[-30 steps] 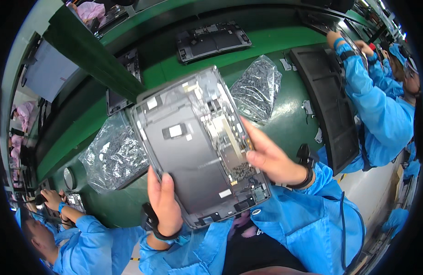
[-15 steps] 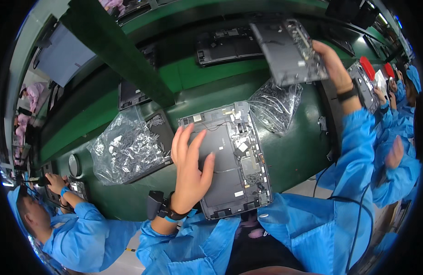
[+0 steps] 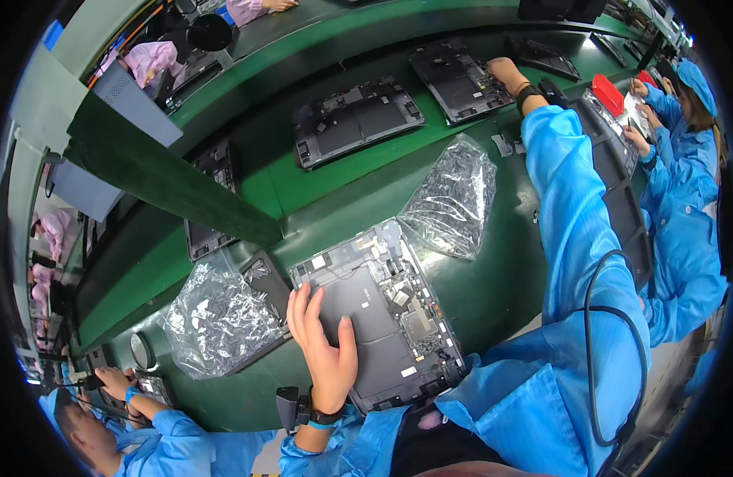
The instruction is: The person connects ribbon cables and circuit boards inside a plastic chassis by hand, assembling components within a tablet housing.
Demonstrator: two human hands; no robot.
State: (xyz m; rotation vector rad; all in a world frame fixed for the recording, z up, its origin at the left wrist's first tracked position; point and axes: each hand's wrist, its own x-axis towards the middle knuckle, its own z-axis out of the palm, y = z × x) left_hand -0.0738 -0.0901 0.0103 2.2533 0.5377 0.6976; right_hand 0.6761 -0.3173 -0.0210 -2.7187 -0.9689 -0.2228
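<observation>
An opened tablet (image 3: 366, 318) with its battery and circuit board bare lies in front of me on the green bench. My left hand (image 3: 327, 354) rests on its left side, fingers stretched out and apart. At the end of my outstretched arm, my right hand (image 3: 506, 75) grips the right edge of another opened tablet (image 3: 455, 78), which lies on the far green strip; its fingertips are partly hidden. To its left on that strip sits a further opened tablet (image 3: 358, 123).
Clear plastic bags of small dark parts, one at the left (image 3: 215, 322) and one further back (image 3: 454, 195), lie on the bench. A green post (image 3: 168, 175) slants over the left side. Co-workers in blue sit left (image 3: 184, 445) and right (image 3: 676, 199). A red bin (image 3: 607, 97) stands at right.
My right hand has carried the tablet away from me and down onto the far strip. My left hand stays on the near tablet. The view has shifted too.
</observation>
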